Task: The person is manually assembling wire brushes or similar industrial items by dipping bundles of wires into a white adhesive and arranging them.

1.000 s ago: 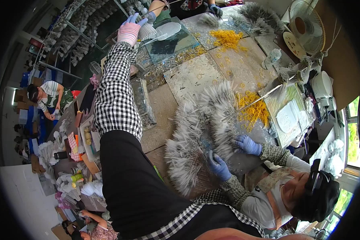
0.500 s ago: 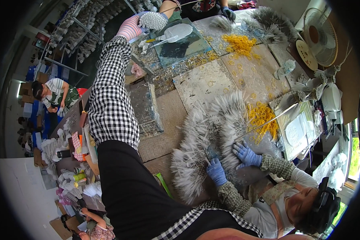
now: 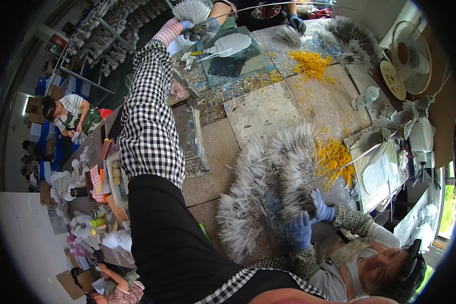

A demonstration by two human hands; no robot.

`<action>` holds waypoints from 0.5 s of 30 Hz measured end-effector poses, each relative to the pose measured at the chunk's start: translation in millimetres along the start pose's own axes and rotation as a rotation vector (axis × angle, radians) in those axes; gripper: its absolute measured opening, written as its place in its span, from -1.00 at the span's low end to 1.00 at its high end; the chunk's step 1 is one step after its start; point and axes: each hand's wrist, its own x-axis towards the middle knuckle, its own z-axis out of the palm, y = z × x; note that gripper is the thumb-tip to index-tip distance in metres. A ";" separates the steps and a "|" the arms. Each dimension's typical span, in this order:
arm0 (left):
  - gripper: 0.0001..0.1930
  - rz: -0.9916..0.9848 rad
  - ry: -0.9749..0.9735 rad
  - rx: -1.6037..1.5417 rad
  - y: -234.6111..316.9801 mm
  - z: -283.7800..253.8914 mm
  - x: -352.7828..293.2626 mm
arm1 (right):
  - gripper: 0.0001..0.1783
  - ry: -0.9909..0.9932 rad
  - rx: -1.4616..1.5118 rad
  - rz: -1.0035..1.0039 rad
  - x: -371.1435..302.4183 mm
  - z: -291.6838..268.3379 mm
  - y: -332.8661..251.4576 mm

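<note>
My left hand (image 3: 170, 31), in a pink-and-white striped glove with blue fingertips, reaches to the far left edge of the table. Its fingers close on the lower part of a bundle of thin white-tipped bristles (image 3: 192, 11), which fans out upward. Against the base of the same bundle is a dark-gloved hand (image 3: 203, 32) of a person at the far side. My left arm wears a black-and-white checked oversleeve (image 3: 152, 114). My right hand does not show.
A co-worker's blue-gloved hands (image 3: 309, 218) work at the right beside rows of grey-white bristle bundles (image 3: 245, 202). Yellow rubber bands (image 3: 334, 159) lie in piles. A white-smeared board (image 3: 233, 44) is at the back, a fan (image 3: 410, 53) at the far right.
The bundle has turned from its bumpy white top facing me to standing upright. The far person's dark-gloved hand now shows at its base. The co-worker's blue-gloved hands have come together.
</note>
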 end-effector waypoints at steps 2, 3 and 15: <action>-0.59 -0.134 0.055 -0.128 0.2 -11.2 -7.5 | -0.68 -0.033 0.098 0.050 12.1 10.0 3.3; -0.59 -0.118 0.039 -0.147 2.9 3.7 3.7 | -0.64 -0.109 0.035 0.076 14.6 7.6 1.3; -0.61 -0.035 -0.026 -0.138 -10.4 -13.0 4.2 | -0.55 0.040 -0.032 -0.301 76.9 3.5 -61.1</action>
